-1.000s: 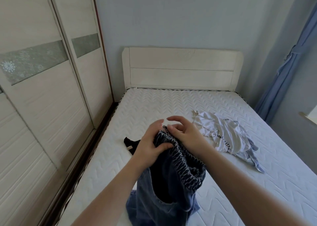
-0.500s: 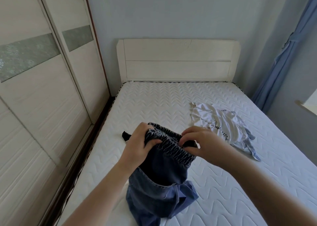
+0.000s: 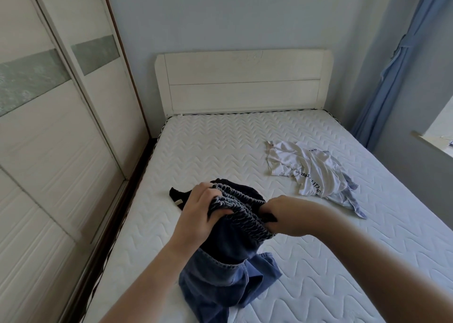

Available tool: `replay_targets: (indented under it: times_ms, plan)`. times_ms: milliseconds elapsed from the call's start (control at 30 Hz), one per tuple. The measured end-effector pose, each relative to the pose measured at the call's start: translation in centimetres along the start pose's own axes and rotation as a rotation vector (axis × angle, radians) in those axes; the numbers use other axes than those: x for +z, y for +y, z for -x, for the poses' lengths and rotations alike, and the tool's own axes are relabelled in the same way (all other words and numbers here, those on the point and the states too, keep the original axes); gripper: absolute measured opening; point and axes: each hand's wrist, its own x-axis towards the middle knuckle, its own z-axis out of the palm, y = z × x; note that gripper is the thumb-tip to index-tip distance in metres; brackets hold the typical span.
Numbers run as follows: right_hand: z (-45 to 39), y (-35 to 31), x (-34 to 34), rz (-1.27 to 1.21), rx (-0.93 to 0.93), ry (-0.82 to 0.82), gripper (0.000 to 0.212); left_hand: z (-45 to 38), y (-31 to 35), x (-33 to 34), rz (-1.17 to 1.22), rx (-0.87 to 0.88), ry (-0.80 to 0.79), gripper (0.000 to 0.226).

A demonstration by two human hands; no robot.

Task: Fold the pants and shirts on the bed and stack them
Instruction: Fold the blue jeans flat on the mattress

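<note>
Left hand [image 3: 198, 215] and right hand [image 3: 282, 215]: both clamped on the waistband of the denim pants [image 3: 228, 261] | pants hang below the hands onto the bed [image 3: 318, 273], likely to straighten them | white shirt [image 3: 311, 170] beyond right hand, unfolded.

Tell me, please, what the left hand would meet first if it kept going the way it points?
Probably the black garment just beyond the left hand, which grips the jeans' waistband; depth is unclear.
</note>
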Motion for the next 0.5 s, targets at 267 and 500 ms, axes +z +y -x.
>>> replay_targets:
  times_ms: [267, 500]
  plan:
    - [-1.0, -0.4, 1.9, 0.071, 0.041, 0.119, 0.020, 1.0, -0.1, 0.7, -0.011, 0.040, -0.041, 0.031]
    - [-0.3, 0.5, 3.8, -0.014, 0.004, 0.465, 0.012, 1.9, -1.6, 0.5, 0.020, -0.007, 0.050, 0.040]
